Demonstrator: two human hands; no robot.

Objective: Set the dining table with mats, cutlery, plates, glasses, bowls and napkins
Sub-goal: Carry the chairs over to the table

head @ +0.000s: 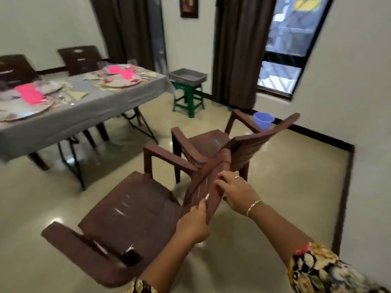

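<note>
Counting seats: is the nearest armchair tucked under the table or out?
Out: armchair stands apart from table; left hand and right hand grip its backrest.

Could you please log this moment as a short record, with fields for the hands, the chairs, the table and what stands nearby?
Hands: left hand and right hand both grip the backrest of the near chair, the right hand farther along it.
Chairs: near chair brown, with arms; second chair of the same kind just beyond it.
Table: table under a grey cloth, set with plates and pink napkins.
Nearby: green stool bearing a grey tray; blue bucket by the wall.
</note>
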